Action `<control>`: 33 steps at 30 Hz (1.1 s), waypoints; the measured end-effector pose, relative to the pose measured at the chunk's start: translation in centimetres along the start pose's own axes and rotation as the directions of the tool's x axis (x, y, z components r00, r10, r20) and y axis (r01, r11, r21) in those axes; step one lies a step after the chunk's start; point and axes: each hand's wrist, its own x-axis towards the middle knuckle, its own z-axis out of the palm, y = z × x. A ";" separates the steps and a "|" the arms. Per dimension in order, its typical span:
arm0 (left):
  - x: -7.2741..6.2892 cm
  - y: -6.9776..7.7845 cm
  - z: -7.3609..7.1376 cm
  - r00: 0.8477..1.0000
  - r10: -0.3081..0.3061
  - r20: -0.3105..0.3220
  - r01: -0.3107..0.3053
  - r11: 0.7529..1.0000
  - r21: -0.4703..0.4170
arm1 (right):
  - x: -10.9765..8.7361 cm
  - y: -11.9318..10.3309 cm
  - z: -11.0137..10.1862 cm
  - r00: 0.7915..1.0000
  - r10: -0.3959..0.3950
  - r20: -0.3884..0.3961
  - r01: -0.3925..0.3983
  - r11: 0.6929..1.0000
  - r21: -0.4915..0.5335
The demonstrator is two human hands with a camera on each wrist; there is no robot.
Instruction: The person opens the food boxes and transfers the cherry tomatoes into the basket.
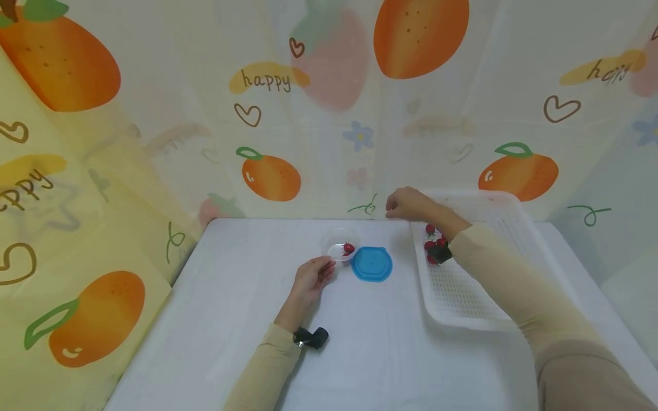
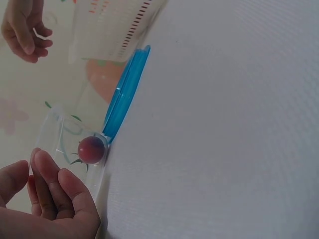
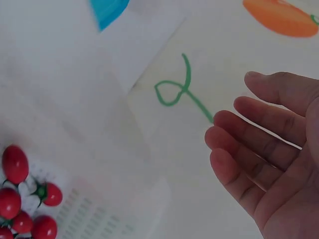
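Observation:
A small clear plastic cup (image 1: 329,244) stands on the table with red cherry tomatoes (image 1: 348,248) in it; one tomato (image 2: 91,150) shows plainly through its wall. My left hand (image 1: 309,279) is at the cup's near side, thumb and fingertips holding its rim. Right beside the cup lies a blue lid (image 1: 372,264). My right hand (image 1: 411,204) hovers beyond the lid, near the white basket's (image 1: 432,311) back left corner. Its fingers (image 3: 239,154) are loosely bent, with nothing in them. Several cherry tomatoes (image 3: 15,164) lie in the basket's left part, partly hidden by the right wrist.
The perforated basket takes up the table's right side, under my right forearm. White cloth covers the table (image 1: 216,319). A fruit-printed curtain (image 1: 319,137) hangs behind the back edge and along the left side.

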 end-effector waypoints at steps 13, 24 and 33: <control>-0.3 0.4 -0.1 1.000 -0.006 -0.030 0.007 1.000 0.008 | 3.4 -4.6 2.9 0.998 -0.040 0.042 0.042 0.998 -0.056; 0.0 0.0 0.0 0.999 -0.024 -0.038 0.024 1.000 0.014 | 5.1 -7.6 6.3 0.998 0.000 0.066 0.006 0.997 -0.083; 0.3 -0.2 0.1 1.000 -0.019 -0.024 0.019 0.999 -0.027 | 6.4 -8.4 9.3 0.998 0.038 0.045 -0.031 0.990 -0.137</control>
